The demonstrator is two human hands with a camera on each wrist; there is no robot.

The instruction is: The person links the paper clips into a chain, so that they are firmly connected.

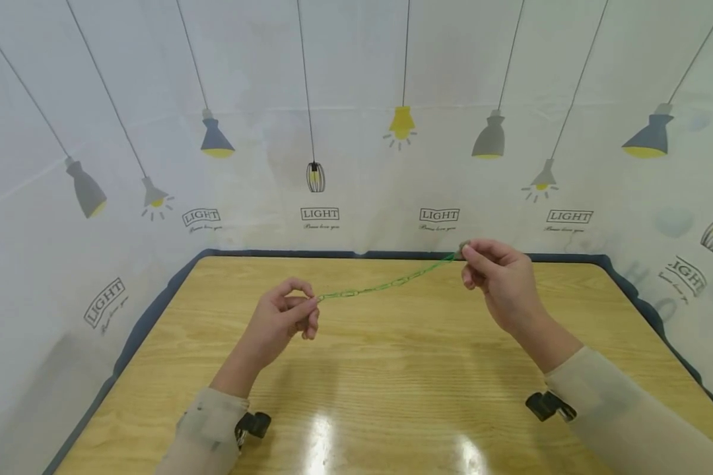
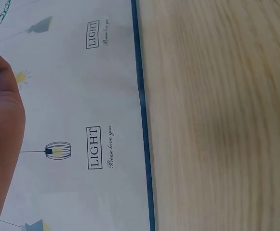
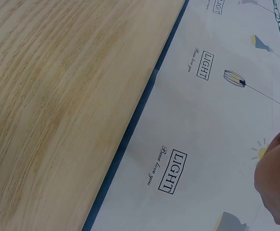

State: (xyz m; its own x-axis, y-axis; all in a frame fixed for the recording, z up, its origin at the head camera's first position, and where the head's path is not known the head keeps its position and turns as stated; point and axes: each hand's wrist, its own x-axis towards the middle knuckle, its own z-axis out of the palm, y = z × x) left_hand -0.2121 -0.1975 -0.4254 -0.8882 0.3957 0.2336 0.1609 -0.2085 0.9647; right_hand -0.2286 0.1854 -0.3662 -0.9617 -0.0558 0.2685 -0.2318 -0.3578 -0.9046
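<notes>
A chain of linked green paper clips [image 1: 400, 282] hangs in a shallow sag between the two hands, above the wooden table. My left hand [image 1: 280, 322] pinches its lower left end between thumb and index finger. Higher up, the right hand [image 1: 506, 285] pinches the other end, where a small darker bit shows at the fingertips, too small to make out. Part of the chain [image 2: 1, 18] appears at the top left corner of the left wrist view. The right wrist view catches more links [image 3: 279, 20] at its upper right, while the fingertips there are out of sight.
The wooden table [image 1: 368, 369] spreads beneath both hands, with a dark blue edge strip [image 1: 261, 253] along its back and sides. Behind it rises a pale wall covering [image 1: 356, 79] printed with lamps. A black clip-like device [image 1: 253, 425] sits at each sleeve cuff.
</notes>
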